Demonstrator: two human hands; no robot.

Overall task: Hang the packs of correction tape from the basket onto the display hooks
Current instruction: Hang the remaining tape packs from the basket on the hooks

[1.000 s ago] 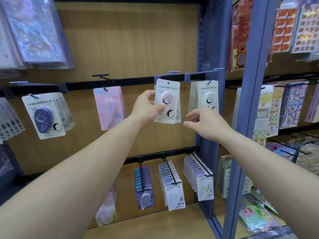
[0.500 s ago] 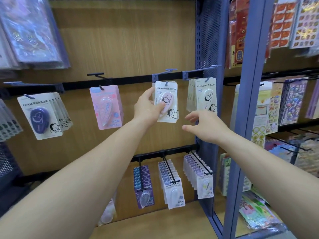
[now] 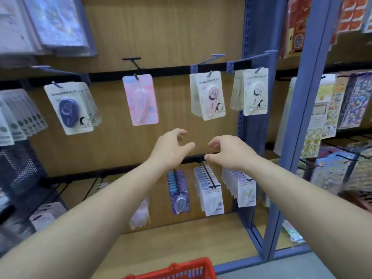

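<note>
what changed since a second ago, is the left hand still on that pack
The left hand released the cream pack, which now hangs on its hook. It and the right hand dropped below the top row, empty. The red basket came into view. The neighbouring packs stayed hanging.

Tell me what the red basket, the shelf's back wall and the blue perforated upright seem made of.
Red basket: likely moulded plastic, slightly glossy, slotted walls. Back wall: wood-look board, matt, grain lines visible; solid or laminate, unclear. Blue perforated upright: probably painted metal, given its rows of punched holes.
</note>
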